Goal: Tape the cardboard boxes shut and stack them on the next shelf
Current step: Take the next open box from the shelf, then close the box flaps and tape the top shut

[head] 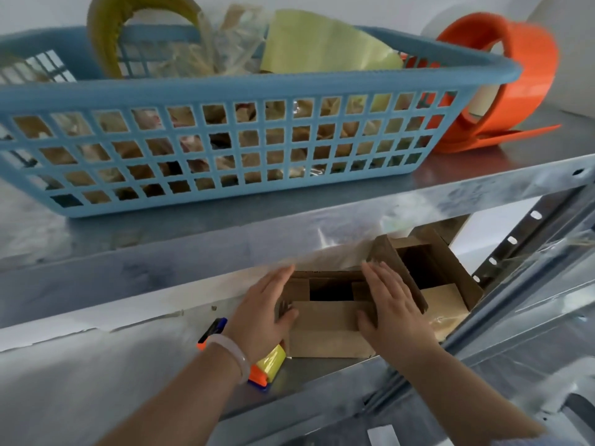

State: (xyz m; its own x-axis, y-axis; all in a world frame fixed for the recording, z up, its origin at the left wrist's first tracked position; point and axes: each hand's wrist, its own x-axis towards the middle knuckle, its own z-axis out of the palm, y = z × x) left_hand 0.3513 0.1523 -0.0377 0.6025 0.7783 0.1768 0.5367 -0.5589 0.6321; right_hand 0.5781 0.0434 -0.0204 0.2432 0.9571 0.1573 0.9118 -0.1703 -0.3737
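Observation:
A small cardboard box (328,329) sits on the lower metal shelf (309,370), its top flaps partly open with a dark gap at the back. My left hand (264,313) presses flat against its left side and my right hand (391,309) against its right side, fingers straight. A second open cardboard box (431,268) stands tilted just behind and to the right. An orange tape dispenser (502,91) with a tape roll rests on the upper shelf at right. A smaller orange, blue and yellow dispenser (269,365) lies under my left wrist.
A blue plastic basket (225,88) full of bags and paper takes up most of the upper shelf (450,191). An orange-and-blue marker (212,331) lies left of my left hand. A slotted metal upright (515,236) stands at right.

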